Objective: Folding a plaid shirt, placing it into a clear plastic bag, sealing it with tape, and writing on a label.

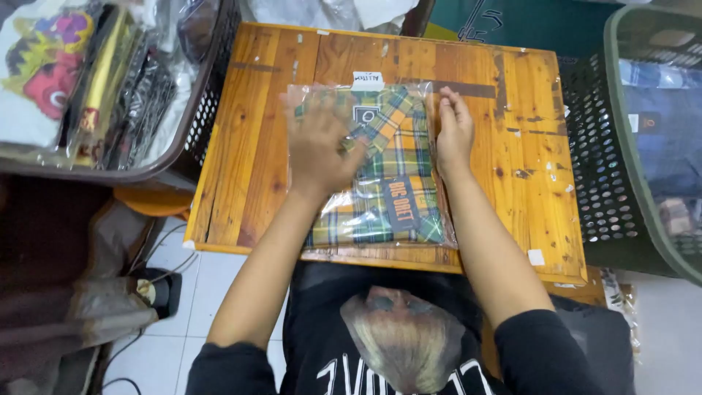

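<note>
While flat, bagged plaid shirt (387, 183) lies under both hands.

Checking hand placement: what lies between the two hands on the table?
In the head view, the bagged plaid shirt spans between left hand and right hand.

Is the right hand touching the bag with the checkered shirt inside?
Touching. The head view shows the right hand lying flat on the right edge of the clear bag, with no gap under its fingers.
</note>
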